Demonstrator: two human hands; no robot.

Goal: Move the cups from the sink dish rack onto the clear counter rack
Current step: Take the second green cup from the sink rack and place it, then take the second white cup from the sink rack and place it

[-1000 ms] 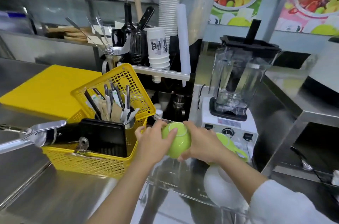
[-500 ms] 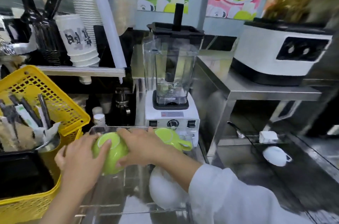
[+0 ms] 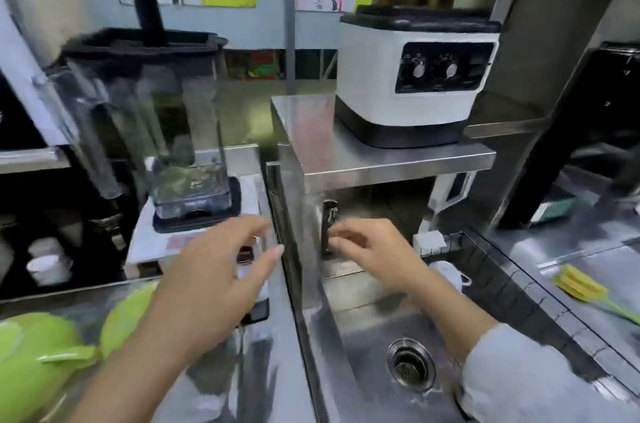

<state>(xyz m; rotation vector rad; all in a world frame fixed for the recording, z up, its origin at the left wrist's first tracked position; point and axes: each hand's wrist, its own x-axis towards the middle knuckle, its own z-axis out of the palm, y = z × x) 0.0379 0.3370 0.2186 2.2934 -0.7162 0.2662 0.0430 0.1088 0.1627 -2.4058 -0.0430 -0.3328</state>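
Two green cups sit upside down at the lower left, one [image 3: 34, 353] at the frame edge with its handle showing, the other [image 3: 126, 317] partly behind my left forearm, both on the clear rack [image 3: 86, 298]. My left hand [image 3: 221, 277] hovers open in front of the blender base, holding nothing. My right hand [image 3: 370, 249] reaches over the steel sink [image 3: 363, 336], fingers loosely curled and empty. A white cup [image 3: 450, 275] lies just right of that hand against the dark sink dish rack [image 3: 491, 270].
A blender [image 3: 152, 132] stands behind my left hand. A white appliance [image 3: 408, 76] sits on a steel shelf [image 3: 381, 156] above the sink. The sink drain [image 3: 410, 365] is at the bottom. A yellow-green brush [image 3: 588, 291] lies on the counter right of the sink.
Both hands let go of the green cup, which now rests on the clear rack. The view swung right toward the sink, and my right hand moved over the basin.
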